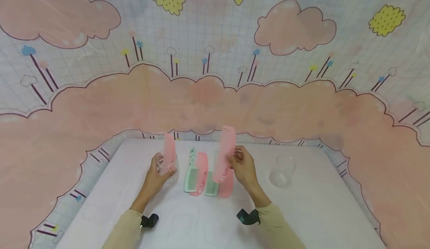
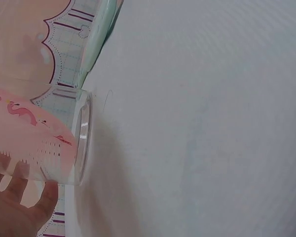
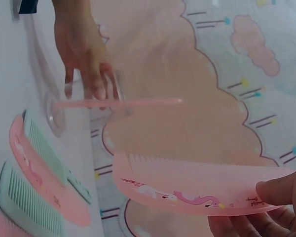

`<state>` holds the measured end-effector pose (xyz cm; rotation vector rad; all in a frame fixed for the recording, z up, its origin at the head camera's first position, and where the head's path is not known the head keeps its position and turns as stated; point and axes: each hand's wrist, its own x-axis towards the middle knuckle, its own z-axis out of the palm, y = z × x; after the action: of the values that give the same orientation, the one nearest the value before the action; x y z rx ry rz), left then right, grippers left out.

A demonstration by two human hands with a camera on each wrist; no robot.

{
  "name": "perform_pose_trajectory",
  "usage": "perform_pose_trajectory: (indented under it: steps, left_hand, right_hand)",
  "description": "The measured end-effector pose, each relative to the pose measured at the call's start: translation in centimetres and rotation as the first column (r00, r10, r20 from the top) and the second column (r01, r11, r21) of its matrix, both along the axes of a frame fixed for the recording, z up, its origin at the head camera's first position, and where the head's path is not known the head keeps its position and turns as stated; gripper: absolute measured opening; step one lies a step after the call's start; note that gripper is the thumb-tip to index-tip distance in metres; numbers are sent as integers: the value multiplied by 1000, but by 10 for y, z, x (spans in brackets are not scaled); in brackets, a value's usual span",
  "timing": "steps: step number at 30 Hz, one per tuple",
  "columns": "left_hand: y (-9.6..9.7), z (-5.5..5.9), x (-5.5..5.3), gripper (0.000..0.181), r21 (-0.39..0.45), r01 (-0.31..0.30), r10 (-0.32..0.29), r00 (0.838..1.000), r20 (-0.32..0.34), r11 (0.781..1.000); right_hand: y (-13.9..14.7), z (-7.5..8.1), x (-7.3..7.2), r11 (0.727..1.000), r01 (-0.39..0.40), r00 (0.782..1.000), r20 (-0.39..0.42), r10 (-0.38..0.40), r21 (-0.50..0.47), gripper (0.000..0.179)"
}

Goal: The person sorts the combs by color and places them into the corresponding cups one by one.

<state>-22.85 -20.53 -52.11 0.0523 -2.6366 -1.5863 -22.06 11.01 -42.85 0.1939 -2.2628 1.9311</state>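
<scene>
My left hand (image 1: 155,178) grips a clear plastic cup (image 2: 84,143) that stands upright, with a pink comb (image 1: 169,148) inside rising above the rim. In the right wrist view this comb is seen edge-on. A second pink comb (image 1: 226,148), printed with a flamingo, is pinched between the thumb and fingers of my right hand (image 1: 245,168) and held upright above the table. Between the hands lie a green comb (image 1: 192,180) partly over a pink comb (image 1: 202,167), and another green comb (image 1: 211,185) beside a pink comb (image 1: 226,189). The raised comb partly hides this second pair.
A second clear cup (image 1: 281,172) stands on the white table (image 1: 302,211), to the right of my right hand. Behind the table hangs a cloth (image 1: 201,103) with a cloud pattern. Dark wrist cameras (image 1: 149,221) sit at both sleeves.
</scene>
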Motion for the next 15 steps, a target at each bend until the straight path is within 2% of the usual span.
perform_pose_trajectory:
  steps: [1, 6, 15]
  left_hand:
    - [0, 1, 0, 99, -3, -2, 2, 1000, 5, 1000]
    - [2, 2, -1, 99, -9, -3, 3, 1000, 25, 1000]
    - [2, 1, -1, 97, -3, 4, -4, 1000, -21, 1000]
  right_hand:
    - [-1, -4, -3, 1000, -2, 1000, -8, 2, -7, 24]
    - [-11, -3, -2, 999, -16, 1000, -15, 16, -30, 25]
    - [-31, 0, -3, 996, -46, 998, -36, 44, -74, 25]
